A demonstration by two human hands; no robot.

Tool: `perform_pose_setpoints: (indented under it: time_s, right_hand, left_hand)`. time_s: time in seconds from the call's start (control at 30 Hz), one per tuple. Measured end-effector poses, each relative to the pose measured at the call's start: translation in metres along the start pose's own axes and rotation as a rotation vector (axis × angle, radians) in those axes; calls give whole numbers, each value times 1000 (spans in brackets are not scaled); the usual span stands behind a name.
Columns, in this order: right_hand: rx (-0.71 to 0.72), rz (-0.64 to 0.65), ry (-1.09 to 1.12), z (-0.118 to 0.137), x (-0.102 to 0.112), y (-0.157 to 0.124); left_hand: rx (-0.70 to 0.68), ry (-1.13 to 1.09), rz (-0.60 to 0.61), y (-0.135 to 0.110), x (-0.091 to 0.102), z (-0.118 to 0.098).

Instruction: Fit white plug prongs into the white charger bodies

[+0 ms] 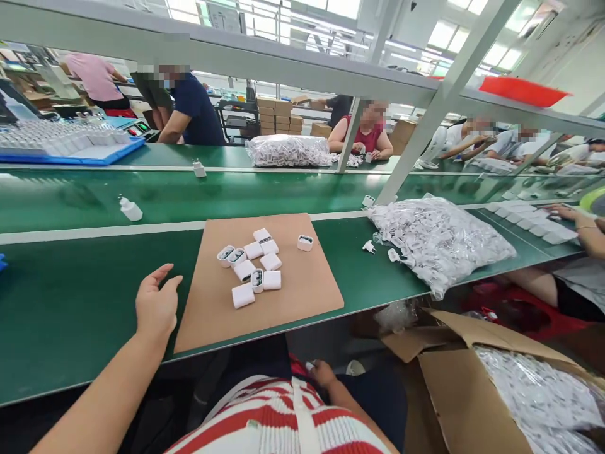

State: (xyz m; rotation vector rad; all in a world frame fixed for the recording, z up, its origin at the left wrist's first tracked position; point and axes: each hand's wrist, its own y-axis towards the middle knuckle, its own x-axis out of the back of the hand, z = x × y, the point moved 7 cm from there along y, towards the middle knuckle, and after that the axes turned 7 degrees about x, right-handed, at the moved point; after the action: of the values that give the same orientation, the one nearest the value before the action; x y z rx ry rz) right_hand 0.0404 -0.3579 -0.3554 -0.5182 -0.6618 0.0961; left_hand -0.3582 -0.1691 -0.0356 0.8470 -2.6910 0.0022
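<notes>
My left hand point(158, 301) is over the green table at the left edge of a brown cardboard sheet point(302, 290). Its thumb and fingers are apart, with nothing between them. On the sheet lie several white plastic charger housings point(243, 295), some showing an open end with dark parts inside. One housing point(305, 243) sits apart at the upper right of the sheet. My right hand point(324, 374) is low by my lap, below the table edge. Its fingers are closed, and a small white piece point(310, 366) shows at the fingertips, too small to name.
A clear bag of small white parts point(439, 236) lies right of the sheet, beside a loose plug piece point(369, 246). An open carton point(466, 391) with bagged parts stands at lower right. A conveyor belt point(283, 192) carries a white charger point(130, 209). Co-workers sit opposite and at right.
</notes>
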Motion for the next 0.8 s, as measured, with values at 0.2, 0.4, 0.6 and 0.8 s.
perform_pose_setpoints:
  time_s: [0.2, 0.4, 0.6, 0.8]
  right_hand:
    - [6, -234, -16, -44, 86, -38]
    - [-197, -634, -349, -117, 135, -115]
    - [-215, -754, -312, -132, 118, -142]
    - [-385, -759, -366, -113, 129, -151]
  left_hand:
    - [-147, -181, -9, -75, 41, -13]
    - [-736, 299, 718, -202, 6, -6]
    - [-391, 655, 1063, -220, -72, 89]
    - [-234, 902, 860, -168, -133, 134]
